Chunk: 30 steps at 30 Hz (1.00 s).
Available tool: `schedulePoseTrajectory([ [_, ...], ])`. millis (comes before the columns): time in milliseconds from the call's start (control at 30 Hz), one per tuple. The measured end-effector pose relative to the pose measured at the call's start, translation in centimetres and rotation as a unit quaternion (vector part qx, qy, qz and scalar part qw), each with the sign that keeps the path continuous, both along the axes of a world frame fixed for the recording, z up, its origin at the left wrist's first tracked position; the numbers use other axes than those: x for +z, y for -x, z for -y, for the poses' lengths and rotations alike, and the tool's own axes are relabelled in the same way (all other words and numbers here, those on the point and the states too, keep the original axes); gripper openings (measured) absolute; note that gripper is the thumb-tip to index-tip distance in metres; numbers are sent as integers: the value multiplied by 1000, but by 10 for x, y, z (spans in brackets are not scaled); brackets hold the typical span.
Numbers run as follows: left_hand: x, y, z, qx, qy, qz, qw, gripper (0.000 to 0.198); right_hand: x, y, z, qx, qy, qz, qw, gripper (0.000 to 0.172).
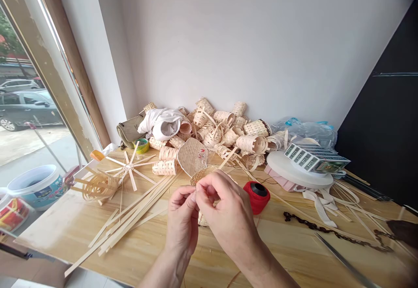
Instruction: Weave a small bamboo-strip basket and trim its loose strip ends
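At frame centre, left hand (183, 218) and right hand (225, 209) pinching small woven basket (200, 175); light, brittle-looking, best held by rim.

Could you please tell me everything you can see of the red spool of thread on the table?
The red spool of thread is a squat, rounded reel wound full with bright red thread, with a black core whose round opening faces up and slightly toward the camera. It rests on the wooden table, just to the right of the right hand, which partly overlaps its left edge. Thin bamboo strips lie nearby. Whether any thread trails from it cannot be told.
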<state>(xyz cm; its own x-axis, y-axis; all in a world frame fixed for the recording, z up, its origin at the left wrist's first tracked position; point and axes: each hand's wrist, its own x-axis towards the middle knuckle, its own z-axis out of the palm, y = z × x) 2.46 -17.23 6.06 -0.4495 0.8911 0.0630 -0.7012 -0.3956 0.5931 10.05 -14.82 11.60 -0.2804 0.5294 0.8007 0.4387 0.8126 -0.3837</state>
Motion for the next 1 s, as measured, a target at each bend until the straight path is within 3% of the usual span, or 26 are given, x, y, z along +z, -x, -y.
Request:
schedulePoseTrajectory([
  [400,2,1,0,2,12,-20,1000,20,-3,0,-1,13,40,9,999,18],
  [1000,1,1,1,13,22,-77,997,19,-4,-3,-5,30,38,-6,999,15],
])
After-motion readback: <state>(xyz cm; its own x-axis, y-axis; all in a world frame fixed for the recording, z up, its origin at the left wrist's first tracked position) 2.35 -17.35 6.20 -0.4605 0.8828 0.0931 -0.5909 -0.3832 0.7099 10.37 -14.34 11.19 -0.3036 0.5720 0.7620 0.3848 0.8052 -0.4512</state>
